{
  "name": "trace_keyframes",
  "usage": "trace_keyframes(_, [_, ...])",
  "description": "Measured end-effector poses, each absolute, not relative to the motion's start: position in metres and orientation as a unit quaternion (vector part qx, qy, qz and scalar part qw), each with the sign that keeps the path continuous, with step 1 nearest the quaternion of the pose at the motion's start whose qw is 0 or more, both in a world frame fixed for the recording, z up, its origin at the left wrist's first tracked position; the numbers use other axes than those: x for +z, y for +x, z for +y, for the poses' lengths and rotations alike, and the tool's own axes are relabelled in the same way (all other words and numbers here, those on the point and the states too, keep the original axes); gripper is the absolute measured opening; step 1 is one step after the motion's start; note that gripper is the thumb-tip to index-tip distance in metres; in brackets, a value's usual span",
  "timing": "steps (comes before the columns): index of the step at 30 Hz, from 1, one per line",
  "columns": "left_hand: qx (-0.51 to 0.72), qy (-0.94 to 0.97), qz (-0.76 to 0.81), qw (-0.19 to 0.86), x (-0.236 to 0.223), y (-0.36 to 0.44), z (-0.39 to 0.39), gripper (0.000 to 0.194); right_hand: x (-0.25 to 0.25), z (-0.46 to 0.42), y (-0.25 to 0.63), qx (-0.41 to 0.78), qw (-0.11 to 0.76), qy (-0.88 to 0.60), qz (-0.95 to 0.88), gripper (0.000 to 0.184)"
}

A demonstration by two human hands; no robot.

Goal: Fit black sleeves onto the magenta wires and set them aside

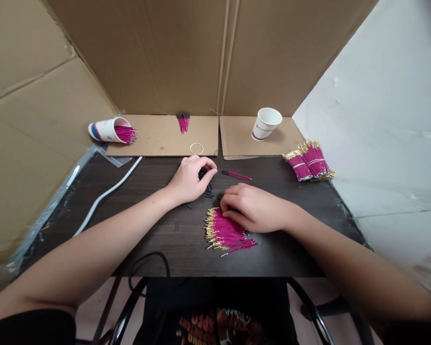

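My left hand (191,179) is curled over a small heap of short black tubes (209,189), thumb and fingers close together. What lies between those fingertips is hidden. Just to the right, my right hand (249,206) rests at the upper edge of a pile of magenta wires with gold tips (228,232). Its fingers are bent and pressed together, and I cannot make out what they pinch. Beyond both hands lie a few magenta wires with black ends (237,175), side by side on the dark table.
Rubber-banded magenta bundles (309,162) lie at the right. An upright paper cup (266,124) and a small fan of black-ended wires (183,122) are on cardboard behind. A tipped cup (107,130) holds more wires. A rubber band (196,149) and white cable (107,194) are leftward.
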State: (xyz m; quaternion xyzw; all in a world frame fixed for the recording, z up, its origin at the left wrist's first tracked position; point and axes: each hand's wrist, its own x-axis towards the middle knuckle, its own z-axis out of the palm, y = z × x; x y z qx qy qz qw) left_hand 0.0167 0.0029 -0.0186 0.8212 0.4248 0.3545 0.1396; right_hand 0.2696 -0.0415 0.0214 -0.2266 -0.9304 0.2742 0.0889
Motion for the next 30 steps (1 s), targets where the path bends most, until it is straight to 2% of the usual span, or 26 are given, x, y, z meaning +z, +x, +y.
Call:
trace_keyframes(8, [0.342,0.82,0.435,0.147,-0.017,0.017,0.002,0.013,0.021,-0.042,0.27,0.242,0.071,-0.231,-0.94,0.021])
trace_keyframes(15, [0.346,0.817,0.437,0.146,-0.016,0.017,0.002,0.015,0.022,-0.041,0.27,0.253,0.081,-0.232,-0.936,0.019])
trace_keyframes(18, [0.342,0.815,0.443,0.148,-0.016,0.018,0.002,0.016,0.021,-0.04,0.271,0.298,0.131,-0.242,-0.914,0.014])
trace_keyframes(21, [0.345,0.813,0.445,0.15,-0.016,0.018,0.002,0.017,0.014,-0.036,0.271,0.33,0.242,-0.254,-0.876,0.009])
trace_keyframes(25, [0.345,0.808,0.449,0.162,-0.015,0.018,0.002,0.016,0.0,-0.026,0.272,0.294,0.371,-0.316,-0.822,0.01])
trace_keyframes(30, [0.354,0.799,0.451,0.179,-0.013,0.018,0.002,0.013,-0.013,-0.012,0.278,0.254,0.402,-0.369,-0.798,0.013])
